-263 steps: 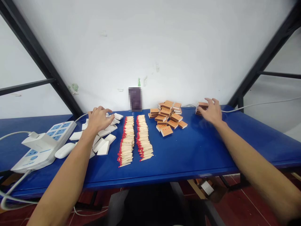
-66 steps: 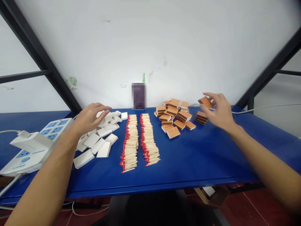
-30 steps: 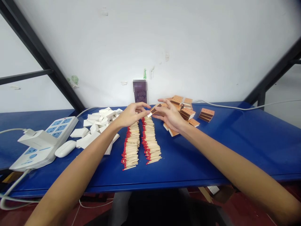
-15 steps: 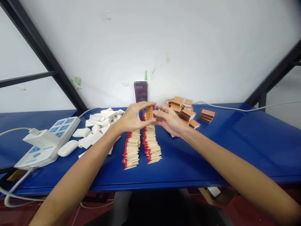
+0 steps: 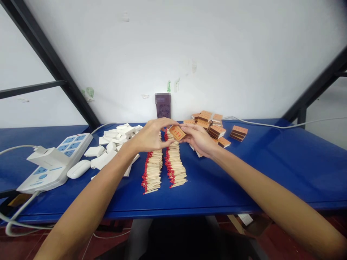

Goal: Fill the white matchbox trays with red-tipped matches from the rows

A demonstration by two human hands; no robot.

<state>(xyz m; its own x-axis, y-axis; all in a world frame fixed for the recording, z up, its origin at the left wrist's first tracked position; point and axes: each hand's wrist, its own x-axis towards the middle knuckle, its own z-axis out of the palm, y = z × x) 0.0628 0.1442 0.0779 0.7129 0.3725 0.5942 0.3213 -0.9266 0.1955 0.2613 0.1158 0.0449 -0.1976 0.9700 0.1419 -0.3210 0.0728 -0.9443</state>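
Both hands meet above the far end of two rows of red-tipped matches [image 5: 162, 164] on the blue table [image 5: 244, 169]. My left hand [image 5: 150, 136] and my right hand [image 5: 199, 139] pinch one orange matchbox [image 5: 177, 132] between their fingertips, its printed face turned up toward me. A heap of white inner trays [image 5: 116, 144] lies to the left of the hands. A pile of orange matchboxes [image 5: 210, 124] lies to the right, with a small separate stack [image 5: 238, 132] further right.
A white power strip [image 5: 51, 159] with a plugged adapter and cable sits at the left, a white earbud case [image 5: 78, 169] beside it. A dark blurred card [image 5: 163, 105] leans on the white wall. Black frame bars slant up on both sides. A white cable [image 5: 271, 125] runs along the back right.
Since 2.2 s ago both hands left the two piles and came together over the matches with an orange matchbox. In the last half second the box tilted from upright to face up.
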